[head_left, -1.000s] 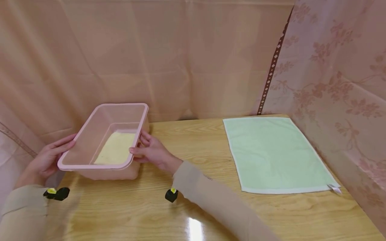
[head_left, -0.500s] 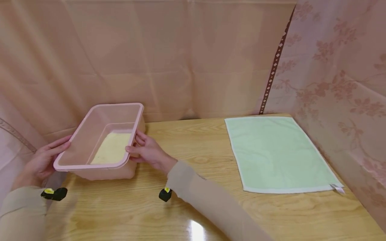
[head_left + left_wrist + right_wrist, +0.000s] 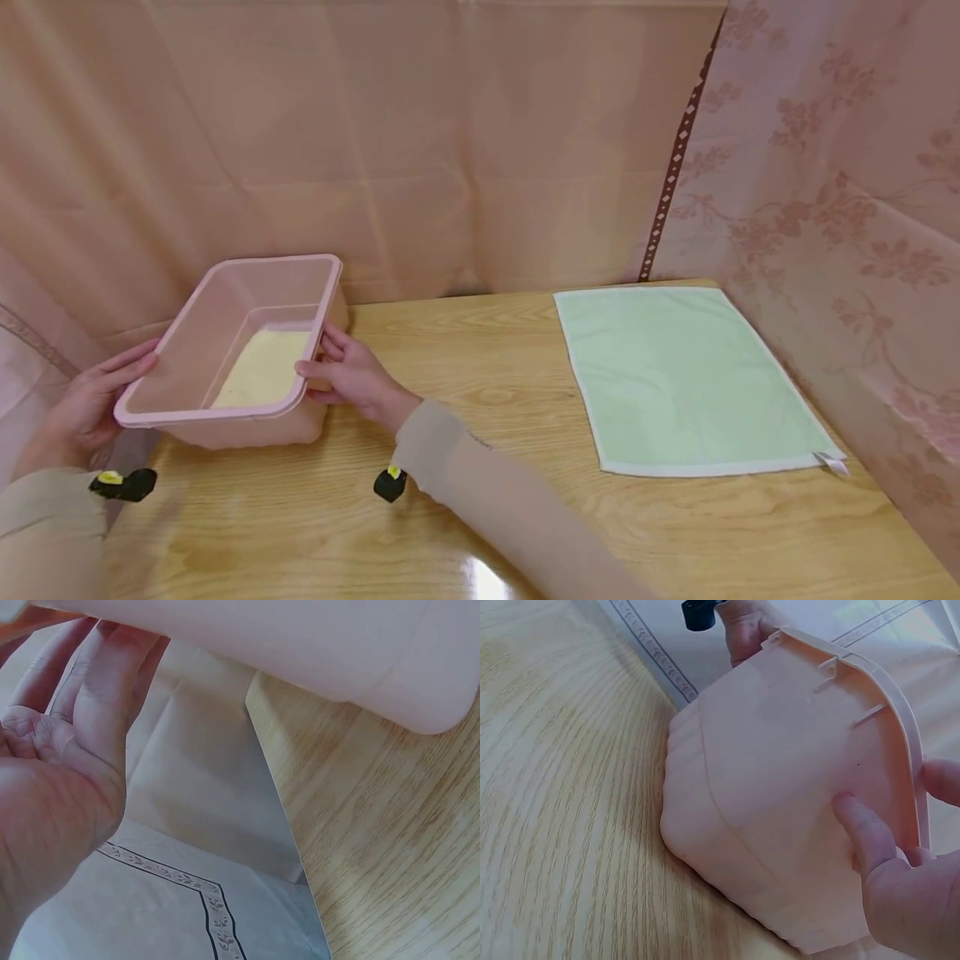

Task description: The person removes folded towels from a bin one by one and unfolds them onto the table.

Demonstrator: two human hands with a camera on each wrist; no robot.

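Observation:
A pink plastic basin [image 3: 202,414] is at the left end of the wooden table, its near end over the tabletop. Inside lies a pale yellow flat piece [image 3: 262,368], which looks like cloth. My left hand [image 3: 75,412] holds the basin's left rim; in the left wrist view its fingers [image 3: 112,682] reach up beneath the rim. On the opposite side my right hand [image 3: 362,382] grips the right rim, thumb on top and fingers against the outer wall, as the right wrist view also shows. Whether the basin's underside fully touches the table is hard to tell.
A light green towel [image 3: 690,379] with white edging lies flat at the table's right. Beige curtains [image 3: 405,150] hang behind, and a floral curtain [image 3: 847,217] hangs along the right side. The wooden table [image 3: 480,400] ends at the left, beside the basin.
Both hands have moved left with the basin between them, bringing it nearer the table's left edge. The yellow piece stays inside it, and the green towel lies as before.

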